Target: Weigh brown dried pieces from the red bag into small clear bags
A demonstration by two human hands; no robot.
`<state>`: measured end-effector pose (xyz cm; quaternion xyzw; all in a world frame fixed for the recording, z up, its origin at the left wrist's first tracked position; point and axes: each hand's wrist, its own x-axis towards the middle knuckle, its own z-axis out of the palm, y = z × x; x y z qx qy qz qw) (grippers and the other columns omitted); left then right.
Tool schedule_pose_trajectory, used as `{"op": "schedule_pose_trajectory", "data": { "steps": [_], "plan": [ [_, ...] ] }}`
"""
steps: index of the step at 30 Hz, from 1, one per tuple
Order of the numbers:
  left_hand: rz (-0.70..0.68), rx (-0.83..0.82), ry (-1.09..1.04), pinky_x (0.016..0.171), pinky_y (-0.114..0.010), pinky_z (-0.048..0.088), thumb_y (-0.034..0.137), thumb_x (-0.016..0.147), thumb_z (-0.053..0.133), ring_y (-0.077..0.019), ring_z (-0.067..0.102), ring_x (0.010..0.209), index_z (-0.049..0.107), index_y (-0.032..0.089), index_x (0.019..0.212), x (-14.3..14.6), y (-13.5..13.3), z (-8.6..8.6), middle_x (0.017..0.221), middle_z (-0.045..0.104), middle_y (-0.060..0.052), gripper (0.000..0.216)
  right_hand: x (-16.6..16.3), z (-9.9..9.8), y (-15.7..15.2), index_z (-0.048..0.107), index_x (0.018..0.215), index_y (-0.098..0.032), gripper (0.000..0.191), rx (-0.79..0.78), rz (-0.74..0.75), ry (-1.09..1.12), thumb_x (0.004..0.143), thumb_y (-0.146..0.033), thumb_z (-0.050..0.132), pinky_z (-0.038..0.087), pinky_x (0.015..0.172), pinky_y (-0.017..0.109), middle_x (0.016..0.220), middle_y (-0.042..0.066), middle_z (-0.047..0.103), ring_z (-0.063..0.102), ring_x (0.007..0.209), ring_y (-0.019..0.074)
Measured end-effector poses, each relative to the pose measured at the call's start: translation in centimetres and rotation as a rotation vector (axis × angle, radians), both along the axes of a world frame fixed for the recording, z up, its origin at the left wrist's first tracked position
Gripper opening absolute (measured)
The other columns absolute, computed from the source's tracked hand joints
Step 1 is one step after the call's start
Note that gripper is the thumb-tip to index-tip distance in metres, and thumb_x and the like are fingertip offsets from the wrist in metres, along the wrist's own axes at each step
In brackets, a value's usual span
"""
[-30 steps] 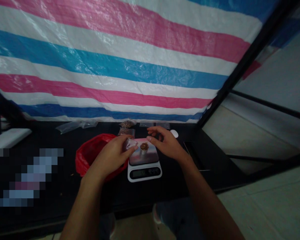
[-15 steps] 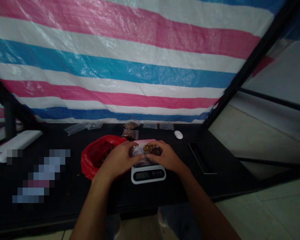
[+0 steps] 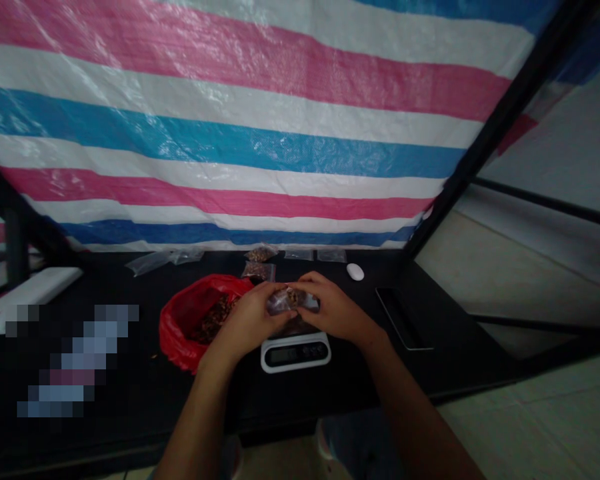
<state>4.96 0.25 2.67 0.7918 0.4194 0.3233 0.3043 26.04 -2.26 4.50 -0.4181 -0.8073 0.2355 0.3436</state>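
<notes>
A clear plastic bag (image 3: 280, 304) with brown bits inside is pinched between my two hands, just above the platform of a white kitchen scale (image 3: 296, 355). My left hand (image 3: 255, 317) grips the bag's left side, thumb and fingers curled round it. On the opposite side, my right hand (image 3: 336, 308) has its thumb and fingertips closed on the bag. Most of the scale's platform is hidden by the hands and the bag. Left of the scale, beside my left wrist, an open red plastic bag (image 3: 180, 317) holds small dark brown pieces (image 3: 215, 320).
Behind the scale lie two filled clear bags (image 3: 260, 270). Several flat clear bags (image 3: 300, 255) lie along the back edge, with a white oval object (image 3: 355, 271) nearby. A dark tablet-like device (image 3: 404, 319) lies at the right. Striped sheeting (image 3: 260, 147) hangs behind the black table.
My hands have drawn closer together round the clear bag, and the brown bits in it are more covered. The whole view has shifted slightly.
</notes>
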Motion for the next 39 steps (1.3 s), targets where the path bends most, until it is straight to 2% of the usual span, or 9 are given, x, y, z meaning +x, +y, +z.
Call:
{"op": "schedule_pose_trajectory", "data": {
  "steps": [4, 12, 18, 24, 29, 33, 35, 37, 39],
  "plan": [
    [-0.004, -0.015, -0.118, 0.096, -0.041, 0.054, 0.034, 0.082, 0.078, -0.0278, 0.07, 0.105, 0.071, 0.017, 0.123, 0.4, 0.1, 0.1, 0.118, 0.075, -0.011, 0.045, 0.5, 2.6, 0.5, 0.069, 0.11, -0.02, 0.03, 0.025, -0.011, -0.129, 0.082, -0.009, 0.071, 0.052, 0.092, 0.036, 0.109, 0.006, 0.068, 0.065, 0.103, 0.0218],
    [0.016, -0.036, -0.319, 0.104, -0.04, 0.052, 0.037, 0.084, 0.078, -0.0279, 0.068, 0.117, 0.07, 0.018, 0.126, 0.5, -0.3, 1.3, 0.127, 0.074, -0.01, 0.047, -0.5, 8.7, 1.3, 0.074, 0.107, -0.019, 0.027, 0.109, 0.083, -0.332, 0.083, -0.007, 0.07, 0.05, 0.089, 0.035, 0.106, 0.008, 0.074, 0.067, 0.1, 0.0235],
    [0.007, -0.031, -0.368, 0.107, -0.04, 0.051, 0.039, 0.085, 0.077, -0.0284, 0.066, 0.122, 0.07, 0.018, 0.126, 0.5, -0.3, 1.9, 0.13, 0.073, -0.01, 0.046, -1.2, 10.2, 1.1, 0.076, 0.111, -0.021, 0.029, 0.138, 0.038, -0.378, 0.083, -0.013, 0.074, 0.05, 0.092, 0.038, 0.111, 0.007, 0.077, 0.069, 0.104, 0.0263],
    [0.018, 0.027, -0.353, 0.109, -0.041, 0.049, 0.041, 0.09, 0.071, -0.0282, 0.064, 0.125, 0.067, 0.019, 0.135, 0.4, -0.2, 1.8, 0.133, 0.07, -0.01, 0.051, -0.2, 9.2, 0.6, 0.073, 0.122, -0.024, 0.039, 0.141, -0.029, -0.159, 0.084, -0.015, 0.073, 0.053, 0.093, 0.038, 0.12, 0.007, 0.075, 0.069, 0.108, 0.0241],
    [0.098, 0.021, -0.441, 0.116, -0.041, 0.042, 0.052, 0.099, 0.058, -0.0263, 0.057, 0.134, 0.055, 0.019, 0.147, 0.3, -0.1, 1.4, 0.144, 0.061, -0.013, 0.059, 0.2, 5.2, 0.5, 0.07, 0.121, -0.021, 0.039, 0.025, -0.095, 0.029, 0.083, -0.014, 0.07, 0.056, 0.084, 0.033, 0.12, 0.009, 0.072, 0.069, 0.104, 0.0212],
    [0.08, -0.221, -0.714, 0.09, -0.037, 0.057, 0.067, 0.099, 0.046, -0.021, 0.07, 0.098, 0.028, 0.024, 0.162, 0.2, 0.0, 1.0, 0.121, 0.069, -0.011, 0.078, -0.2, 1.5, 1.0, 0.071, 0.115, -0.016, 0.038, -0.267, -0.003, -0.037, 0.077, -0.011, 0.076, 0.056, 0.089, 0.037, 0.109, 0.009, 0.076, 0.071, 0.099, 0.0222],
    [0.051, -0.317, -0.81, 0.076, -0.034, 0.059, 0.07, 0.097, 0.047, -0.0186, 0.069, 0.084, 0.02, 0.027, 0.164, 0.0, 0.1, 1.2, 0.114, 0.069, -0.008, 0.084, -0.3, 0.9, 1.3, 0.07, 0.12, -0.014, 0.05, -0.341, -0.009, -0.028, 0.073, -0.016, 0.084, 0.057, 0.089, 0.039, 0.112, 0.011, 0.075, 0.071, 0.099, 0.0238],
    [0.016, -0.385, -0.852, 0.068, -0.031, 0.058, 0.07, 0.095, 0.05, -0.0175, 0.068, 0.08, 0.02, 0.03, 0.164, -0.3, 0.0, 1.4, 0.115, 0.069, -0.008, 0.085, -0.4, 1.3, 1.5, 0.068, 0.127, -0.015, 0.058, -0.287, -0.038, 0.004, 0.073, -0.022, 0.087, 0.057, 0.089, 0.04, 0.119, 0.013, 0.073, 0.07, 0.102, 0.0244],
    [-0.027, -0.445, -0.824, 0.064, -0.029, 0.058, 0.069, 0.094, 0.054, -0.0175, 0.069, 0.079, 0.024, 0.03, 0.163, -0.6, -0.1, 1.6, 0.114, 0.069, -0.008, 0.085, -0.6, 2.6, 1.6, 0.067, 0.131, -0.019, 0.048, -0.151, -0.045, 0.073, 0.086, -0.03, 0.078, 0.056, 0.088, 0.038, 0.127, 0.012, 0.071, 0.068, 0.105, 0.0228]
  ]
}}
